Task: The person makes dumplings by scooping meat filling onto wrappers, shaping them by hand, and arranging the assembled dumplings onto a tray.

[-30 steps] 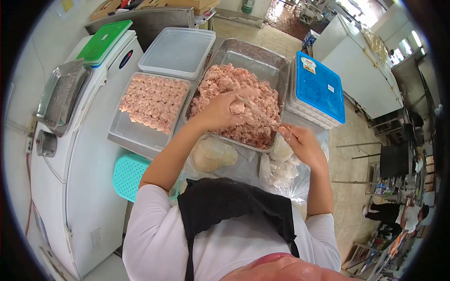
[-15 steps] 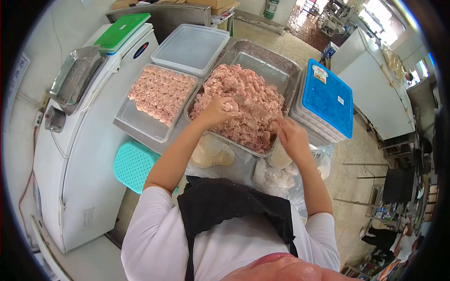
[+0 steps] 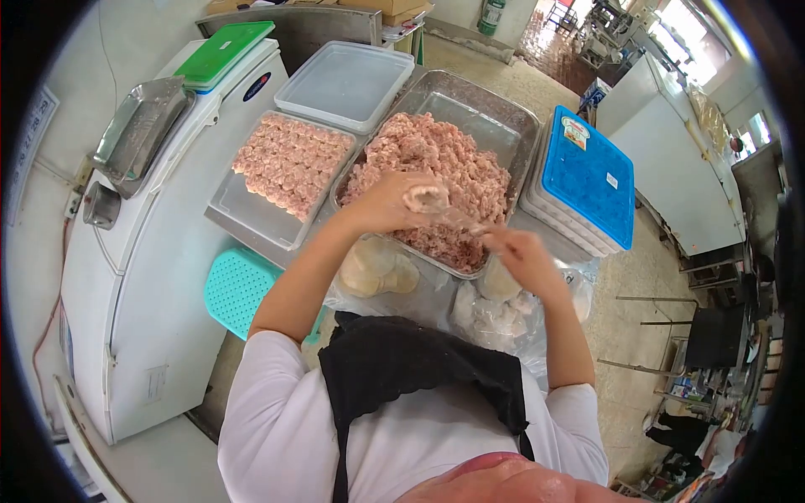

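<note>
My left hand [image 3: 392, 203] is curled around a pale, round dumpling wrapper [image 3: 426, 199] above the front of a metal tray [image 3: 511, 126] heaped with ground meat [image 3: 444, 155]. Closed and slightly smeared by motion, my right hand [image 3: 521, 254] grips the handle of a flat spatula [image 3: 459, 220]. Its blade points left and meets the wrapper in my left hand; how much meat is on it is blurred. Left of the heap, a clear plastic tray [image 3: 243, 214] holds rows of shaped dumplings [image 3: 292, 163]. Pale round wrappers [image 3: 379, 268] lie in plastic just before the metal tray.
Stacked containers with a blue lid [image 3: 587, 184] stand at the right. Behind the dumplings sits a translucent plastic container [image 3: 344, 84]. A white freezer [image 3: 176, 277] borders the left side, with a turquoise stool [image 3: 243, 289] beside it. More bagged wrappers [image 3: 495, 314] lie near my apron.
The spatula has come from over the meat to the wrapper, as my right hand moved slightly down. My left hand has shifted right and turned, showing the wrapper more fully.
</note>
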### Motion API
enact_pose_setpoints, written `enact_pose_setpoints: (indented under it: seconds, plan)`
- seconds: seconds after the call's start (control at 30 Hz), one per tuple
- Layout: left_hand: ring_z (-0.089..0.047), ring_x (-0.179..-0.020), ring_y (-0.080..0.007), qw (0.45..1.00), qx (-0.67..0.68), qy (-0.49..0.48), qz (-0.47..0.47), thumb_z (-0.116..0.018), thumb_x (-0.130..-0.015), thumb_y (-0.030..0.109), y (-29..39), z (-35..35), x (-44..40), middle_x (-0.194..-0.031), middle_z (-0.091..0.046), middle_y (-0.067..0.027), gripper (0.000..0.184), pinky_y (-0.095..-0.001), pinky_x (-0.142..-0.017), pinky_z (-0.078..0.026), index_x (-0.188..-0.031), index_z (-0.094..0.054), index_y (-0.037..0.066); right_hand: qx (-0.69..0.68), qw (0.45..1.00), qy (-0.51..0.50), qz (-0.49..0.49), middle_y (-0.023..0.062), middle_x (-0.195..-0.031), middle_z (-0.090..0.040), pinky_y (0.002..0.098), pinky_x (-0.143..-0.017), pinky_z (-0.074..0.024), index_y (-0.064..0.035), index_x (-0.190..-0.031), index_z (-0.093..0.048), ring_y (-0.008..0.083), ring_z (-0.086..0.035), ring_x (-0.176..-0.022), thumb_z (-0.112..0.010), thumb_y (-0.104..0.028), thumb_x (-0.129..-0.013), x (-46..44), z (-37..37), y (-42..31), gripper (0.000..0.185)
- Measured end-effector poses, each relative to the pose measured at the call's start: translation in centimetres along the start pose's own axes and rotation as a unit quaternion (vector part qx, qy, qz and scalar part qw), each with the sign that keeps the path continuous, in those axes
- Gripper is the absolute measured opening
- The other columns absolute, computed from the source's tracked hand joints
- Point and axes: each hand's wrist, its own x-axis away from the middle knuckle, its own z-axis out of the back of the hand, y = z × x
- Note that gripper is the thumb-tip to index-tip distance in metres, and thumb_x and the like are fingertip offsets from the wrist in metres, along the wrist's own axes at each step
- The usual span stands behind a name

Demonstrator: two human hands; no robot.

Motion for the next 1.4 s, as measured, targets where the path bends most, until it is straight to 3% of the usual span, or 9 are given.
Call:
enact_pose_setpoints:
  seconds: [0.07, 0.3, 0.5, 0.77, 0.87, 1.1, 1.2, 1.23, 1.4]
  plan:
    - [-0.062, -0.101, -0.0327, 0.993, -0.037, -0.042, -0.103, -0.078, -0.073, 0.028, -1.9, -0.7, -0.5, -0.105, -0.065, -0.0190, 0.043, -0.0398, -0.088, -0.048, -0.104, -0.065, 0.003, 0.018, 0.999, -0.017, 0.028, 0.0186, -0.095, -0.068, 0.0356, -0.071, -0.0499, -0.0014, -0.107, -0.067, 0.0337, -0.066, -0.082, -0.062, -0.022, -0.090, -0.5, -0.8, 1.2, 0.027]
    - [-0.062, -0.095, -0.0244, 0.988, -0.015, 0.015, 0.156, -0.081, -0.070, 0.031, -4.5, -2.7, -0.5, -0.100, -0.065, -0.0165, 0.047, -0.0371, -0.083, -0.048, -0.099, -0.061, 0.000, 0.228, 0.953, 0.180, 0.090, 0.0170, -0.094, -0.068, 0.0436, -0.072, -0.0527, -0.0102, -0.106, -0.069, 0.0347, -0.066, -0.085, -0.060, -0.029, -0.091, 0.5, -2.7, -0.2, 0.025]
    - [-0.058, -0.114, -0.0296, 0.994, 0.003, 0.044, 0.102, -0.081, -0.069, 0.039, -5.2, -2.4, 0.4, -0.120, -0.060, -0.0227, 0.073, -0.0371, -0.096, -0.044, -0.119, -0.056, -0.008, 0.342, 0.929, 0.062, -0.126, 0.0156, -0.082, -0.066, 0.0454, -0.066, -0.0511, -0.0102, -0.101, -0.069, 0.0343, -0.065, -0.079, -0.056, -0.028, -0.092, 0.5, -4.4, 3.9, 0.024]
    - [-0.053, -0.120, -0.0349, 0.998, -0.032, -0.007, -0.047, -0.080, -0.069, 0.042, -0.9, 2.3, 1.8, -0.125, -0.057, -0.0251, 0.078, -0.0379, -0.103, -0.041, -0.124, -0.055, -0.008, 0.035, 0.987, 0.096, -0.125, 0.0204, -0.099, -0.068, 0.0355, -0.077, -0.0507, -0.0015, -0.109, -0.067, 0.0309, -0.067, -0.087, -0.060, -0.027, -0.092, 3.2, -1.5, -5.2, 0.031]
    - [-0.061, -0.106, -0.0282, 0.984, -0.002, -0.114, -0.138, -0.080, -0.071, 0.033, -1.8, 2.7, 0.9, -0.115, -0.063, -0.0193, 0.059, -0.0367, -0.092, -0.047, -0.116, -0.061, -0.001, 0.041, 0.995, 0.077, -0.057, 0.0194, -0.098, -0.067, 0.0365, -0.074, -0.0512, -0.0029, -0.108, -0.067, 0.0349, -0.066, -0.085, -0.061, -0.028, -0.091, 2.1, -4.5, -5.7, 0.030]
    - [-0.064, -0.078, -0.0168, 0.990, 0.063, -0.119, 0.047, -0.081, -0.072, 0.024, -9.2, 1.5, -1.0, -0.087, -0.069, -0.0112, 0.041, -0.0321, -0.073, -0.051, -0.099, -0.064, 0.000, 0.260, 0.934, 0.244, 0.013, 0.0185, -0.100, -0.066, 0.0447, -0.070, -0.0523, -0.0064, -0.108, -0.066, 0.0385, -0.065, -0.084, -0.061, -0.022, -0.090, 0.3, -7.2, -7.6, 0.024]
    - [-0.063, -0.072, -0.0136, 0.991, 0.115, -0.062, -0.002, -0.081, -0.073, 0.028, -7.6, 2.2, -0.1, -0.080, -0.069, -0.0078, 0.044, -0.0301, -0.068, -0.051, -0.102, -0.063, 0.000, 0.264, 0.940, 0.207, -0.060, 0.0158, -0.095, -0.067, 0.0456, -0.068, -0.0523, -0.0103, -0.111, -0.065, 0.0371, -0.065, -0.082, -0.058, -0.026, -0.091, -1.1, -11.0, -2.8, 0.026]
    - [-0.063, -0.085, -0.0156, 0.983, 0.074, -0.136, 0.101, -0.082, -0.073, 0.030, -8.2, 3.0, -0.1, -0.093, -0.069, -0.0110, 0.054, -0.0314, -0.077, -0.051, -0.111, -0.060, -0.001, 0.388, 0.890, 0.082, -0.225, 0.0141, -0.092, -0.067, 0.0459, -0.069, -0.0518, -0.0131, -0.113, -0.064, 0.0344, -0.066, -0.083, -0.055, -0.028, -0.092, -1.0, -10.2, -3.1, 0.027]
    - [-0.056, -0.103, -0.0230, 0.985, 0.106, -0.095, -0.095, -0.080, -0.073, 0.033, -4.9, 7.6, 2.8, -0.117, -0.059, -0.0172, 0.059, -0.0384, -0.089, -0.045, -0.115, -0.055, 0.001, 0.314, 0.909, 0.141, -0.236, 0.0165, -0.084, -0.067, 0.0430, -0.068, -0.0511, -0.0071, -0.103, -0.067, 0.0343, -0.066, -0.080, -0.057, -0.024, -0.089, 1.5, -9.0, -6.2, 0.024]
